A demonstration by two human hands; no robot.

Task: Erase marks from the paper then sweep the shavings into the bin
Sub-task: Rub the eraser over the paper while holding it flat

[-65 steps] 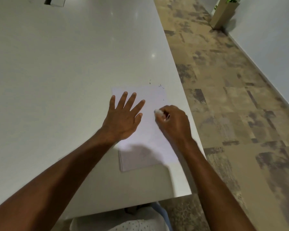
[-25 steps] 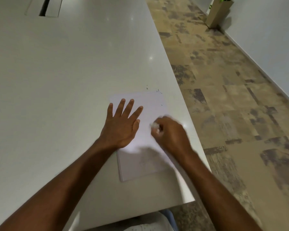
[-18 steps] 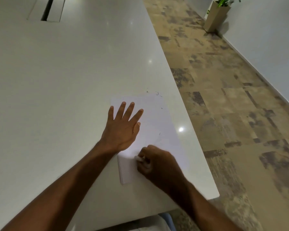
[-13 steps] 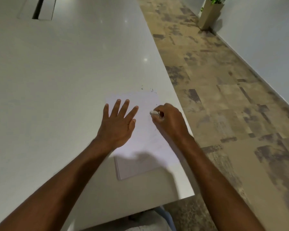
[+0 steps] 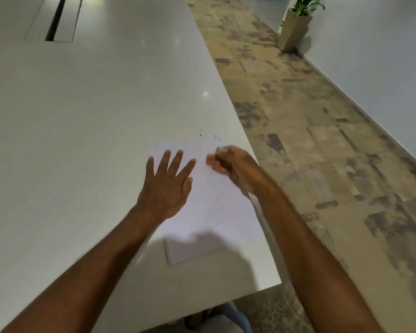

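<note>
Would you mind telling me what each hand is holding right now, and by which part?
The right hand pinches an eraser, blurred, so the exact hold cannot be told. The left hand holds nothing; it presses flat on the paper.

We record even, somewhat dim indoor light from overhead. Small specular spots sit on the glossy table [image 5: 94, 111], and a brighter glare patch lies at its far end. The paper [image 5: 209, 207] is the brightest surface, washed to a faint violet. Soft shadows of both forearms fall on its near end and on the tabletop beyond. The right hand [image 5: 235, 167] is smeared by motion blur; the left hand [image 5: 166, 186] is sharp. Wide-angle distortion splays straight lines at the frame edges. Fine detail is soft throughout.
</note>
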